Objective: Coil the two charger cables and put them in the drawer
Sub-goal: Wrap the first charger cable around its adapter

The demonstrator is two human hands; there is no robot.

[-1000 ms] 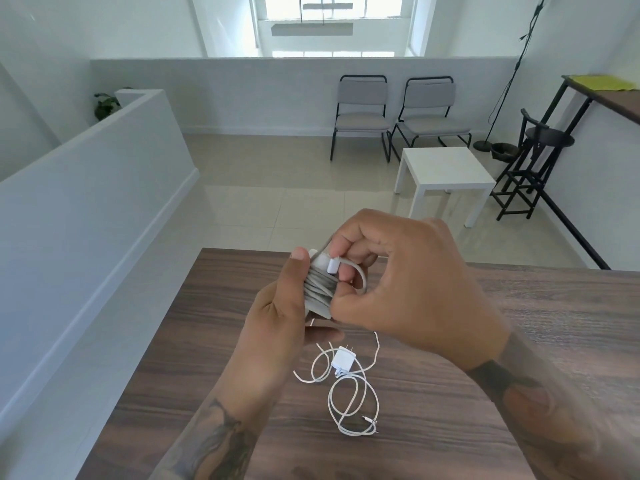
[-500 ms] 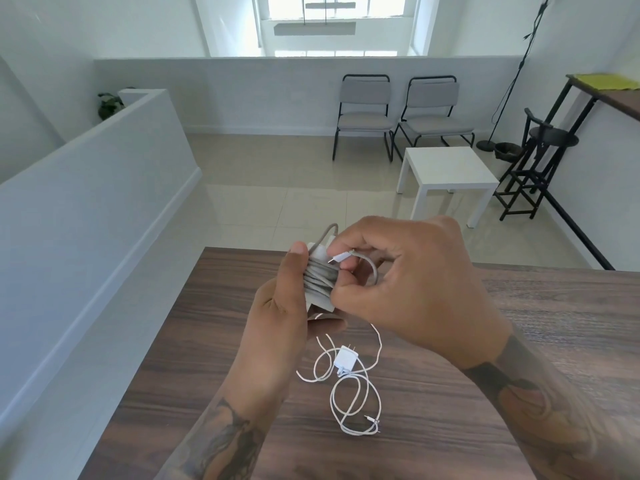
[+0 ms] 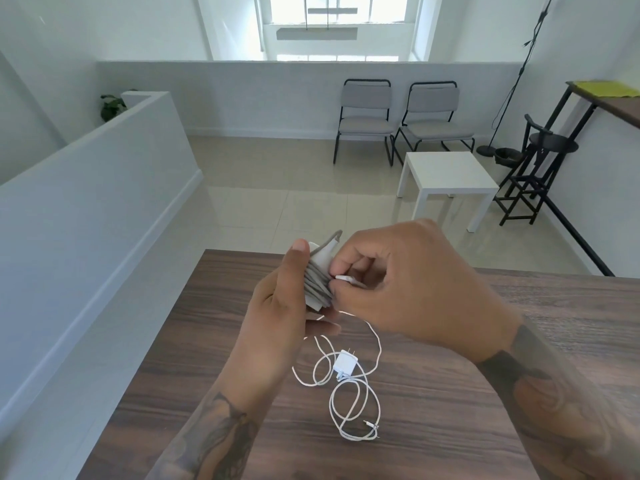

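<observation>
A: Any brand or writing to read?

B: None legible. The chargers are plain white and the yellow sheet (image 3: 604, 89) on the high counter at two o'clock is too small to show print.

A: Start with the big things, then.

B: A dark wood-grain table (image 3: 450, 410) fills the lower half of the view. Beyond its far edge, at one o'clock, a small white side table (image 3: 446, 174) stands on the tiled floor, with two grey chairs (image 3: 398, 119) behind it at twelve to one. A black stool (image 3: 543, 150) stands at two o'clock.

A: And the hands?

B: Both are raised above the table's far edge, at centre. The left hand (image 3: 277, 306) is curled round a wound charger (image 3: 318, 282), thumb up along its left side, grey cable turns wrapped around a white block. The right hand (image 3: 408, 282) is clenched just beside it at three o'clock, its fingertips (image 3: 341, 268) pinching the white plug end (image 3: 344, 278) against the coil's right side.

A: The other cable?

B: The second charger (image 3: 344, 363) lies on the table at six o'clock from the hands, untouched, its thin white cable (image 3: 353, 403) in loose loops around and below the small adapter, the connector tip lying at the loops' lower right.
</observation>
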